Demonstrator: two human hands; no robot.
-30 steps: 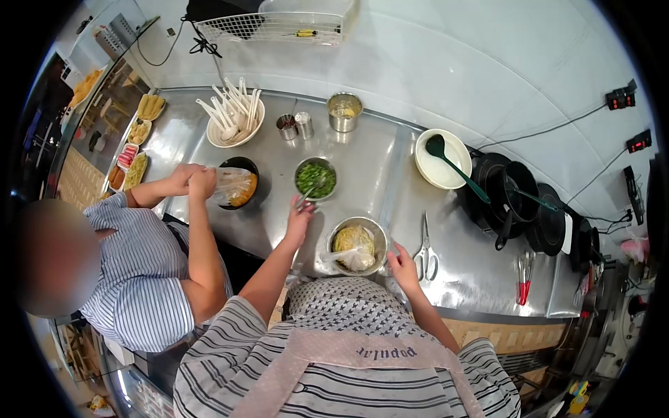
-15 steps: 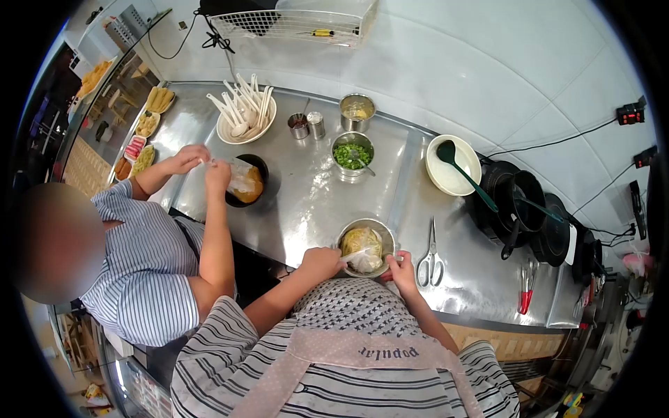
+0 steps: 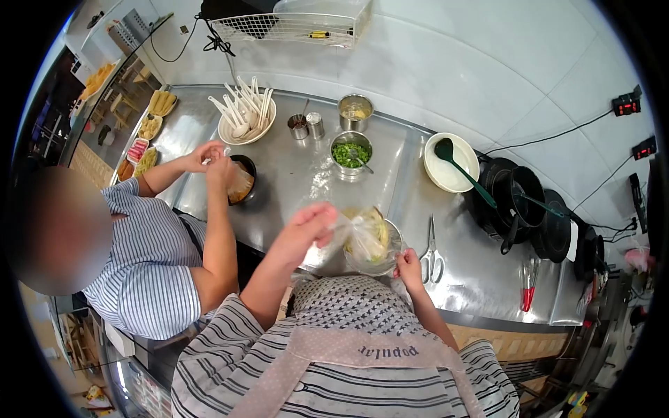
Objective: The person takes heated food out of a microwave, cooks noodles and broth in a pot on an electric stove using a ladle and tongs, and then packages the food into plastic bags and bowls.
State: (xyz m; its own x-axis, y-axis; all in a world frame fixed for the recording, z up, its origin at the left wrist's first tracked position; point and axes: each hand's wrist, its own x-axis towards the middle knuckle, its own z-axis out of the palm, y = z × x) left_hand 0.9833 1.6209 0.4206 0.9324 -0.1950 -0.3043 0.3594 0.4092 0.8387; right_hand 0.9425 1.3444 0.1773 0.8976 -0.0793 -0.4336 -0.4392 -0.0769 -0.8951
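Observation:
My left hand (image 3: pixel 304 231) is closed around the gathered top of a clear plastic bag (image 3: pixel 368 238) with yellowish food inside. The bag is raised and tilted over a round metal pot (image 3: pixel 396 259), hiding much of the pot's inside. On the right side of the pot, my right hand (image 3: pixel 408 267) is closed at its rim or handle. Scissors (image 3: pixel 431 259) with white handles lie on the counter just right of that hand. Farther back stands a metal pot of chopped green onions (image 3: pixel 346 150) with a spoon in it.
To the left, a co-worker's hands (image 3: pixel 217 167) hold a bag at a black bowl (image 3: pixel 249 171). Behind are a bowl of white spoons (image 3: pixel 244 115) and small metal tins (image 3: pixel 298 127). Rightward stand a white bowl with a green ladle (image 3: pixel 454 161), black pots (image 3: pixel 523 198) and red-handled utensils (image 3: pixel 528 296).
My left hand has risen and moved up-left, lifting the bag from the pot. The pot has shifted slightly right with my right hand. The co-worker's hands have moved right, nearer the black bowl.

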